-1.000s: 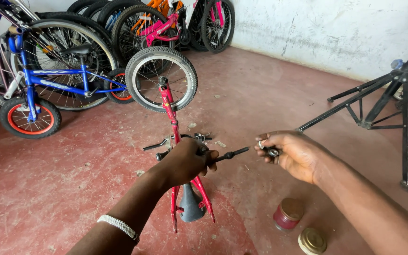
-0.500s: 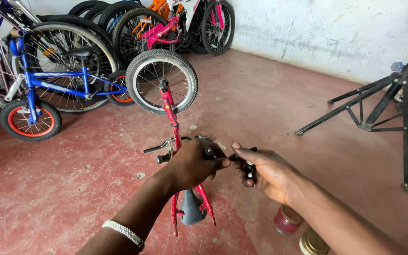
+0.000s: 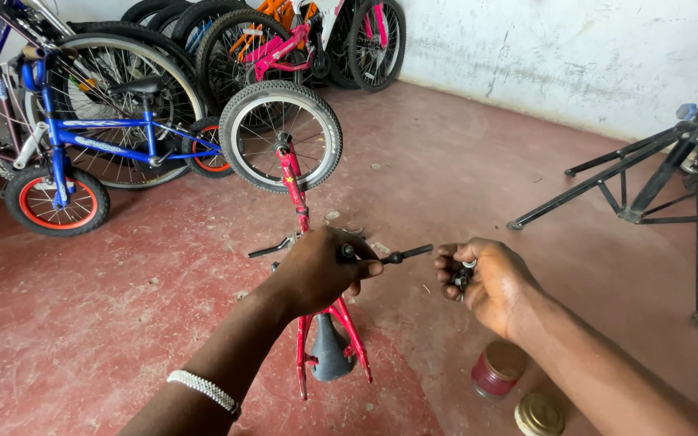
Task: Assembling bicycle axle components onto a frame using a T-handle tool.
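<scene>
Black metal axle (image 3: 393, 257), thin, threaded rod with a nut near mid-length, clasped at its near end by left hand (image 3: 317, 270); fingers curled tight round it, free end pointing toward 3 o'clock. White beaded bracelet (image 3: 203, 390) on the left wrist, at 7 o'clock from the hand.

Right hand (image 3: 486, 278), at 3 o'clock from the axle tip, just beside it and not touching; fingers cupped and closed on small dark hardware (image 3: 462, 277), nuts or washers, exact kind too small to tell.

Red child's bicycle (image 3: 309, 242), inverted on the floor directly under the left hand. Grey saddle (image 3: 329, 351) at 6 o'clock, resting on the floor. Spoked front wheel (image 3: 280, 136) with black tyre at 12 o'clock. Black handlebar grip (image 3: 267, 251) jutting out at 9 o'clock from the hand.

Red round tin (image 3: 496, 371), open, at 6 o'clock from the right hand, partly behind the forearm. Gold-coloured lid (image 3: 539, 414) just beside it, lower, flat on the floor.

Red-painted concrete floor (image 3: 107, 307), worn and dusty.

Blue bicycle (image 3: 90, 137) with red-rimmed small wheels at 10 o'clock, upright, well apart. Pink bicycle (image 3: 280, 44) at 12 o'clock, among further wheels along the back. Black tripod repair stand (image 3: 672, 169) at 2 o'clock, legs spread. White wall (image 3: 567, 48), stained, behind.
</scene>
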